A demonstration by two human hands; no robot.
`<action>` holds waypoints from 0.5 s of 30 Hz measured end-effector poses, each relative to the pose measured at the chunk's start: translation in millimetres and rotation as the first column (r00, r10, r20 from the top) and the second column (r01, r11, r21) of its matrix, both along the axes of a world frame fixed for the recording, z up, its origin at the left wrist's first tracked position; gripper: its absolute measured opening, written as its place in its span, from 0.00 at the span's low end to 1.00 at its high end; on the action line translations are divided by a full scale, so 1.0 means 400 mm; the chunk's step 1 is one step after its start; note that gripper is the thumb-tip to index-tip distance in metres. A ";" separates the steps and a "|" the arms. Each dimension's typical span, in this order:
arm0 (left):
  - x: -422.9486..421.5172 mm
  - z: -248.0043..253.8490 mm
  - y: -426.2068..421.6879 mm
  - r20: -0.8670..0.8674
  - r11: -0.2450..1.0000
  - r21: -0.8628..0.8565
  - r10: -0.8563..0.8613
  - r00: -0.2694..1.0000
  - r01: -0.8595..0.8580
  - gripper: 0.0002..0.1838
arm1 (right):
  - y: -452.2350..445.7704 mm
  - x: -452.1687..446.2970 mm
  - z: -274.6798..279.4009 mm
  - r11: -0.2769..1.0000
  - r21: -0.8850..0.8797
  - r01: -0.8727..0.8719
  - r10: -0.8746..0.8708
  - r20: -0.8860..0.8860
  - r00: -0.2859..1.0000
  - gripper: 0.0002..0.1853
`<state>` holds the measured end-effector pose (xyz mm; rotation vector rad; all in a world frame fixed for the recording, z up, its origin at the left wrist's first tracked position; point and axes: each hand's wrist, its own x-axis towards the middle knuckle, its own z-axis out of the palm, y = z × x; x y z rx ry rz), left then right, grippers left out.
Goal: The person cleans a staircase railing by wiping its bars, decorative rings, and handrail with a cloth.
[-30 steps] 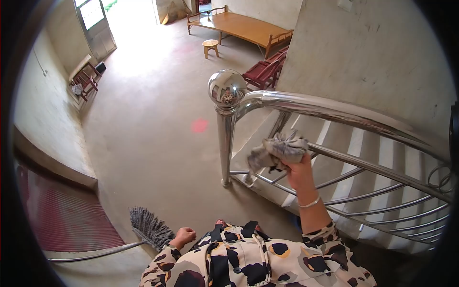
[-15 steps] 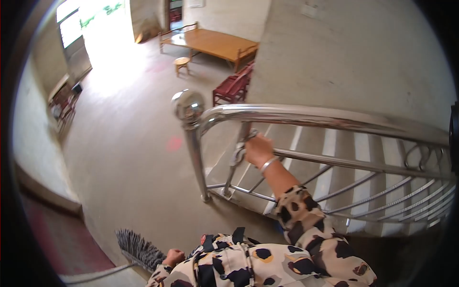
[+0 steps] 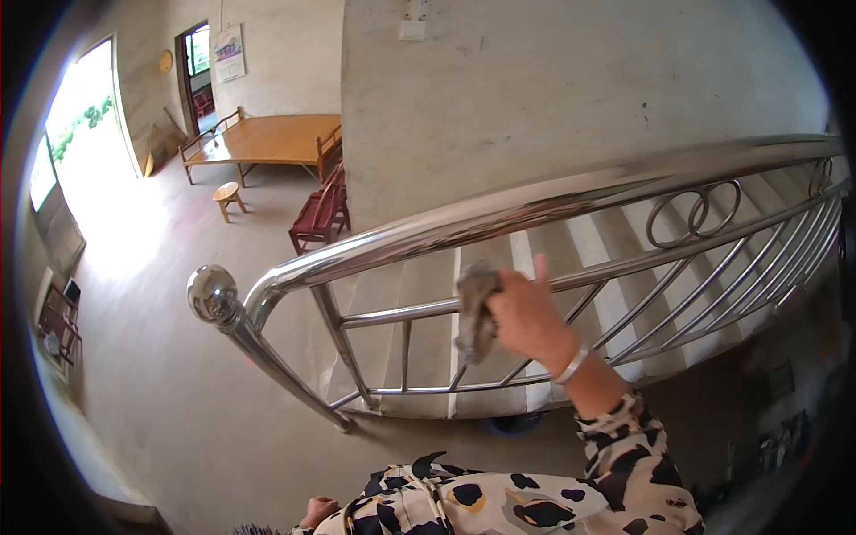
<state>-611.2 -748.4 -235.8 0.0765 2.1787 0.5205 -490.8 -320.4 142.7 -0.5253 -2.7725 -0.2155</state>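
My right hand (image 3: 532,319) is closed on a crumpled grey-brown rag (image 3: 477,308), which lies against the middle rail (image 3: 401,312) of a stainless steel stair railing. Above it runs the thick, shiny handrail (image 3: 464,209), ending at a post topped with a steel ball (image 3: 212,294). Low at the bottom edge, my left hand (image 3: 319,512) is closed beside my patterned shirt. Grey bristles of a duster (image 3: 257,530) just show next to it; the grip itself is mostly hidden.
Concrete steps (image 3: 535,259) rise to the right behind the railing. Across the room are a wooden bed (image 3: 276,138), a small stool (image 3: 227,194) and a dark red chair (image 3: 319,214). Bright light enters by the doorway (image 3: 107,169). A dark basin (image 3: 513,423) sits under the stairs.
My view has turned right and the railing shows closer. My right hand has moved with the rag from the upright near the end post to the middle rail. The duster has sunk mostly out of view.
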 end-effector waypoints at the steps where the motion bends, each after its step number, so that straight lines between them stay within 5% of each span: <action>1: 0.009 0.036 0.036 -0.053 1.000 -0.023 -0.008 0.999 0.007 0.14 | 0.006 0.051 0.036 0.998 0.029 0.056 -0.056 -0.023 0.998 0.07; 3: 0.020 0.081 0.089 -0.157 0.997 -0.073 -0.031 0.987 0.020 0.14 | 0.017 0.139 0.088 0.990 0.056 0.129 -0.127 -0.050 0.991 0.08; 5: -0.003 0.081 0.105 -0.213 0.994 -0.100 -0.058 0.975 0.038 0.14 | 0.028 0.205 0.114 0.947 0.191 0.260 -0.197 -0.295 0.935 0.09; 8: -0.057 0.067 0.115 0.103 0.987 0.150 0.045 0.994 -0.060 0.14 | 0.038 0.273 0.127 0.900 0.210 0.382 -0.258 -0.449 0.855 0.12; 11: -0.064 0.066 0.125 0.116 0.987 0.152 0.032 0.993 -0.050 0.14 | 0.083 0.342 0.107 0.847 0.300 0.439 -0.242 -0.518 0.820 0.14; 15: -0.116 -0.103 0.063 0.061 0.980 -0.030 -0.194 0.979 0.196 0.13 | 0.095 0.293 0.056 0.838 0.311 0.449 -0.186 -0.609 0.771 0.16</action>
